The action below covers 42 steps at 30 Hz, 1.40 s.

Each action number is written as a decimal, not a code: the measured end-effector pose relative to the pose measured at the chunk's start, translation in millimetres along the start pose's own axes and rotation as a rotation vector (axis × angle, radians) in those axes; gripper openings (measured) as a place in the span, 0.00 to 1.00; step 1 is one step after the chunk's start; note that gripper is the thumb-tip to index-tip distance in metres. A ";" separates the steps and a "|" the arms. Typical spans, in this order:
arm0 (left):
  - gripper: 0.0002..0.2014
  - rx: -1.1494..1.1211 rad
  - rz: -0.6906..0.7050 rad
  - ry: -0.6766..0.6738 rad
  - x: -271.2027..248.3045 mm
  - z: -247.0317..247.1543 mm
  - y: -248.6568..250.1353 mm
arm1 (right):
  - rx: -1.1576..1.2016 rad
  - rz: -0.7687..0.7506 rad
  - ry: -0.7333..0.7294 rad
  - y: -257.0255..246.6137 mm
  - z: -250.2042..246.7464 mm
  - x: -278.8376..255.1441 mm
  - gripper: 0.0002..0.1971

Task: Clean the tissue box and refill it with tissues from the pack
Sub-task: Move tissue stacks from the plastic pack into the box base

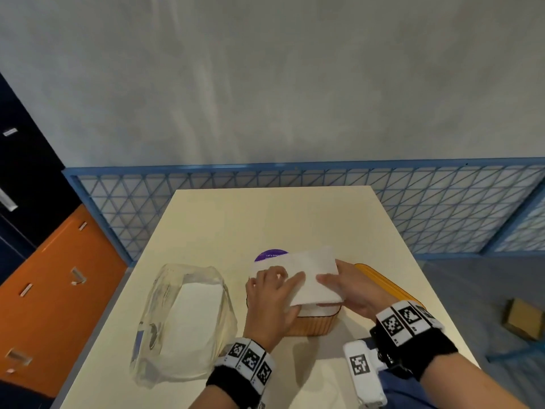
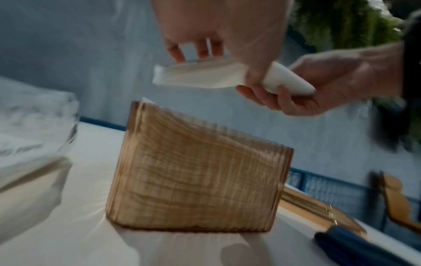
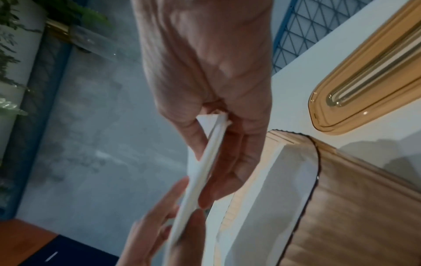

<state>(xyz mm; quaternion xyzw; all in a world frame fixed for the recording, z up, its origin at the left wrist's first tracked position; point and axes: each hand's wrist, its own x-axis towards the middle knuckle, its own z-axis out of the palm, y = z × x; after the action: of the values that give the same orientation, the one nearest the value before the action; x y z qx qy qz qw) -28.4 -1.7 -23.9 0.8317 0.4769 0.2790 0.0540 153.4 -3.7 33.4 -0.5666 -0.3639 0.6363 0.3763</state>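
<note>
A ribbed amber tissue box (image 1: pixel 312 324) (image 2: pixel 196 181) (image 3: pixel 355 207) stands open on the table, with white tissues showing inside. Above it both hands hold a flat white stack of tissues (image 1: pixel 306 276) (image 2: pixel 196 75) (image 3: pixel 205 172). My left hand (image 1: pixel 272 293) (image 2: pixel 216 36) grips the stack's left end, thumb over the top. My right hand (image 1: pixel 351 287) (image 3: pixel 209 90) pinches the right end between thumb and fingers. The box's amber lid (image 1: pixel 386 287) (image 3: pixel 364 75) lies on the table to the right. A clear plastic tissue pack (image 1: pixel 185 326) (image 2: pixel 34 129) lies to the left.
A purple round disc (image 1: pixel 269 255) lies just behind the box. The cream table (image 1: pixel 295 219) has a blue mesh fence (image 1: pixel 442 208) beyond its far edge. Orange and dark cabinets (image 1: pixel 59 290) stand at left. A cardboard box (image 1: pixel 525 318) sits on the floor at right.
</note>
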 end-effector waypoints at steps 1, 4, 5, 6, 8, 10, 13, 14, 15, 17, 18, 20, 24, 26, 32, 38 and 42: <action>0.30 -0.101 -0.083 -0.009 -1.5 -1.8 -2.0 | -0.001 -0.011 0.003 -1.0 -1.6 1.5 0.14; 0.37 -0.643 -0.446 -0.006 -4.7 -14.0 -8.0 | 0.060 -0.046 -0.003 -4.7 -12.7 6.4 0.16; 0.38 -0.833 -0.576 0.014 -3.3 -18.7 -10.3 | 0.062 -0.054 -0.008 -5.9 -16.1 7.4 0.18; 0.39 -0.986 -0.685 0.023 -0.1 -23.2 -13.5 | 0.049 -0.062 -0.017 -6.7 -18.5 8.8 0.19; 0.40 -1.131 -0.812 -0.013 7.1 -31.0 -23.3 | 0.019 -0.092 -0.039 -7.7 -19.9 11.8 0.20; 0.34 -1.166 -0.821 -0.068 16.5 -38.4 -28.2 | 0.017 -0.122 -0.052 -7.7 -18.7 14.5 0.19; 0.31 -1.095 -0.761 -0.125 27.7 -44.9 -28.7 | 0.042 -0.140 -0.043 -4.3 -15.7 18.2 0.19; 0.31 -1.080 -0.755 -0.146 29.8 -44.8 -28.4 | 0.051 -0.137 -0.043 -3.3 -14.7 18.1 0.18; 0.31 -1.087 -0.759 -0.165 31.6 -44.1 -28.1 | 0.060 -0.139 -0.053 -2.1 -14.2 17.2 0.18; 0.33 -1.120 -0.796 -0.181 32.9 -40.8 -27.3 | 0.059 -0.140 -0.062 0.6 -14.5 15.2 0.15; 0.32 -1.123 -0.793 -0.175 32.3 -38.4 -26.9 | 0.049 -0.139 -0.054 3.3 -15.0 14.5 0.14; 0.27 -1.051 -0.740 -0.135 28.6 -36.2 -24.0 | 0.025 -0.135 -0.014 12.1 -16.0 13.7 0.12; 0.21 -0.902 -0.656 -0.077 15.0 -25.4 -18.6 | -0.153 -0.165 0.096 33.3 -16.3 13.1 0.15; 0.23 -0.872 -0.654 -0.099 9.5 -20.1 -16.6 | -0.164 -0.151 0.158 37.5 -13.8 12.3 0.16; 0.20 -0.834 -0.632 -0.115 7.7 -12.6 -18.8 | -0.175 -0.170 0.190 32.9 -8.2 13.3 0.14; 0.19 -0.781 -0.684 -0.130 -3.0 -10.5 -18.2 | -0.249 -0.140 0.173 39.1 -14.0 12.9 0.13; 0.09 -0.748 -0.678 -0.113 4.7 -14.0 -21.7 | -0.283 -0.119 0.170 35.5 -11.7 18.2 0.13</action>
<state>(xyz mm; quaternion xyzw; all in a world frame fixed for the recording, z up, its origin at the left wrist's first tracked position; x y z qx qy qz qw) -50.4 11.4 -17.9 0.5678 0.5837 0.3520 0.4615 161.3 -3.2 -7.4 -0.6434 -0.4496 0.5050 0.3591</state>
